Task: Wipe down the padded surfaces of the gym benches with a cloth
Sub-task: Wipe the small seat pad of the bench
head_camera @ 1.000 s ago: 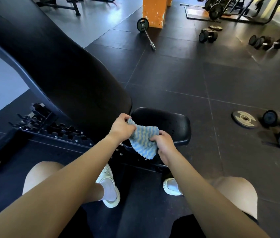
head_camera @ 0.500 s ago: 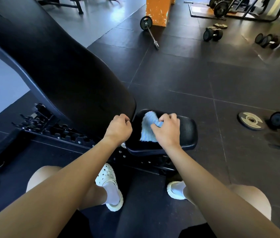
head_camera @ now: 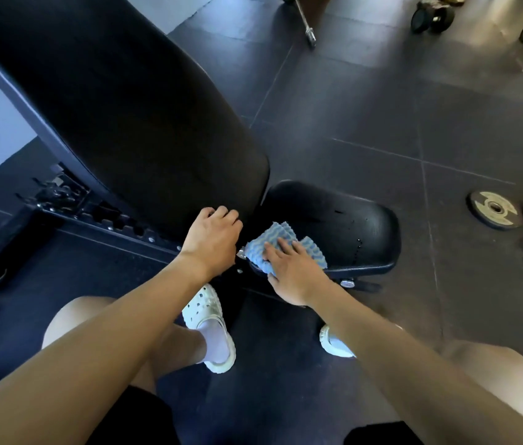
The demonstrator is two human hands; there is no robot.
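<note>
Head view: a person crouches in front of a black seat pad [head_camera: 343, 220], both bare arms reaching forward.
Cloth position: the blue-and-white wavy cloth [head_camera: 281, 234] lies bunched on the near left corner of the seat pad, just beside the lower end of the back pad [head_camera: 125, 117].
Right hand: the right hand [head_camera: 295, 271] lies palm down on the cloth.
Right fingers: the fingers [head_camera: 286, 247] are straight and slightly spread, pressing flat on the cloth. Cloth shows beyond the fingertips and on both sides of them, and the thumb reaches down over the front edge of the pad.
Left hand: the left hand [head_camera: 212, 239] sits knuckles up at the lower edge of the back pad, apart from the cloth.
Left fingers: bent at the knuckles, with the tips hidden against the pad. Whether they grip the edge cannot be told.
Back pad: black, tilted steeply, rising to the upper left.
Frame: a black notched adjustment rail [head_camera: 109, 220] runs along the floor under the back pad.
Feet: a white perforated clog [head_camera: 208, 316] and a second white shoe [head_camera: 334, 343] stand on the dark tiled floor [head_camera: 366, 123].
Surroundings: a weight plate [head_camera: 493, 209] lies flat on the floor to the right, and dumbbells [head_camera: 433, 14] lie farther back.
</note>
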